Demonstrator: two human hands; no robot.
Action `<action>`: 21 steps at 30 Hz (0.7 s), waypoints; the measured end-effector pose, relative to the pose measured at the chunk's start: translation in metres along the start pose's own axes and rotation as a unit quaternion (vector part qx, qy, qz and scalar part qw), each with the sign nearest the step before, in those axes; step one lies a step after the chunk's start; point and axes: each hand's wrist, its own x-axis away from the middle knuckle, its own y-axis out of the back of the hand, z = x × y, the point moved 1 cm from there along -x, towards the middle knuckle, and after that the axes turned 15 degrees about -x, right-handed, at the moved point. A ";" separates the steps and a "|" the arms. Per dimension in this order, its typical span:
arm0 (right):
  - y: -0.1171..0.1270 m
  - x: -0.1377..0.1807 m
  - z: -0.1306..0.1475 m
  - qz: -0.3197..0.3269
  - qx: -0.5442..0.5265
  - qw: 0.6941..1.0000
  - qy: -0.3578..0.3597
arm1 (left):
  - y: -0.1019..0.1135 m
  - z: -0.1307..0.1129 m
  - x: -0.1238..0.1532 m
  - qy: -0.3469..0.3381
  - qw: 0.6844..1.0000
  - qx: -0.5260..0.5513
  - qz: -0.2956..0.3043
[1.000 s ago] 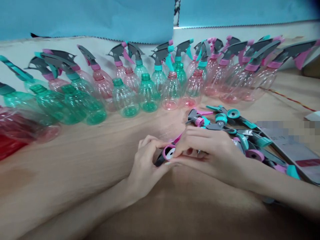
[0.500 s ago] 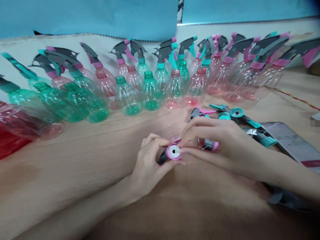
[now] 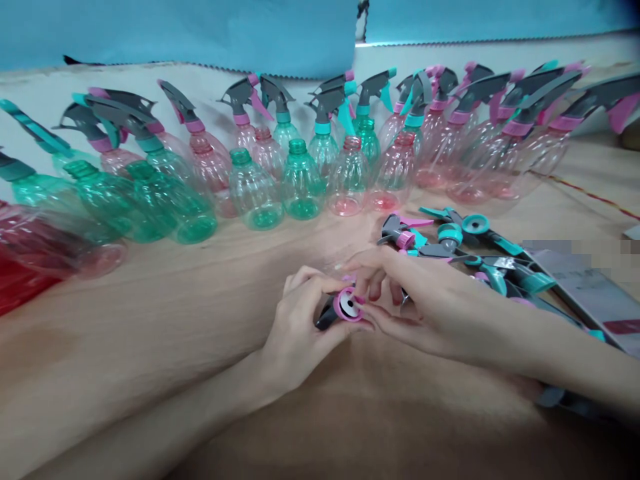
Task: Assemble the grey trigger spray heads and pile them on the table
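Observation:
My left hand [image 3: 295, 327] grips a grey trigger spray head [image 3: 326, 316], turned so that its pink collar [image 3: 341, 313] faces up toward me. Inside the collar a white washer [image 3: 349, 305] with a dark centre hole sits slightly tilted, with a dark gap along its lower left edge. My right hand [image 3: 400, 293] is at the collar's right side. Its thumb and a curled finger close on the washer's right edge, while the forefinger stretches out above. The fingertips partly cover the washer and collar there.
Loose spray heads [image 3: 450, 233] lie in a pile right of my hands, beside a phone [image 3: 575, 273]. Along the wall stand green bottles [image 3: 303, 183] and pink bottles [image 3: 349, 177], many with spray heads fitted. Something red [image 3: 25, 287] lies at the left edge.
The washer has gone from lying flat in the collar to tilted. My right hand has shifted slightly down, its forefinger lifting away, uncovering more of the pile. My left hand stays put.

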 end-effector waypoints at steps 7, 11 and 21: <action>-0.002 0.001 0.000 0.012 -0.028 1.000 -0.009 | 0.002 -0.002 0.001 -0.012 1.000 -0.026 -0.005; -0.006 0.001 0.000 0.001 -0.030 0.999 -0.011 | 0.002 -0.002 -0.001 -0.015 0.999 -0.034 -0.007; -0.013 0.002 -0.002 -0.053 0.028 0.998 0.021 | 0.000 -0.003 0.000 -0.052 0.998 -0.042 -0.009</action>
